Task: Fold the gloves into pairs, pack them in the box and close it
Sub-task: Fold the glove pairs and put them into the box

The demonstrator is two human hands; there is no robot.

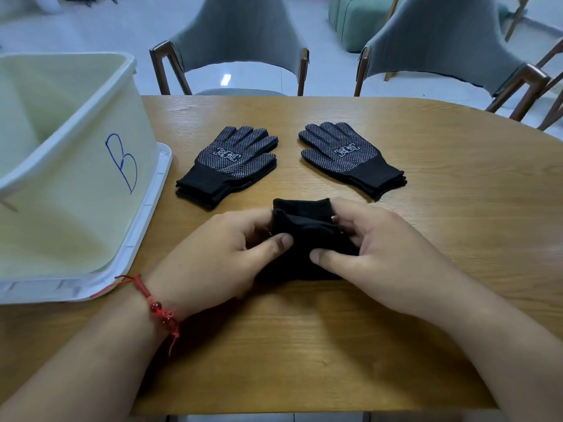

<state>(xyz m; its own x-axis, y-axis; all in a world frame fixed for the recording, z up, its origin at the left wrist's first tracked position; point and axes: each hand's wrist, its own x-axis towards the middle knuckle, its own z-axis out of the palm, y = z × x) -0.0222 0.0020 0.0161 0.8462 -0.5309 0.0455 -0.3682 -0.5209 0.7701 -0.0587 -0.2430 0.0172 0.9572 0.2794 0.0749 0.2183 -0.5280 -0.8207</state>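
Observation:
A folded black glove bundle [304,236] lies on the wooden table [457,178] right in front of me. My left hand [219,257] grips its left side and my right hand [374,251] grips its right side, thumbs pressing on top, cuff opening facing away. Beyond it lie two flat stacks of black dotted gloves: a left stack [231,166] and a right stack [350,159]. The pale plastic box [73,166], marked with a blue B, stands open at the left on its white lid [146,226].
Two grey chairs with wooden frames stand at the table's far edge, one [234,47] in the middle and one [451,50] to the right. A red bead bracelet [158,309] is on my left wrist. The table's near edge runs just below my forearms.

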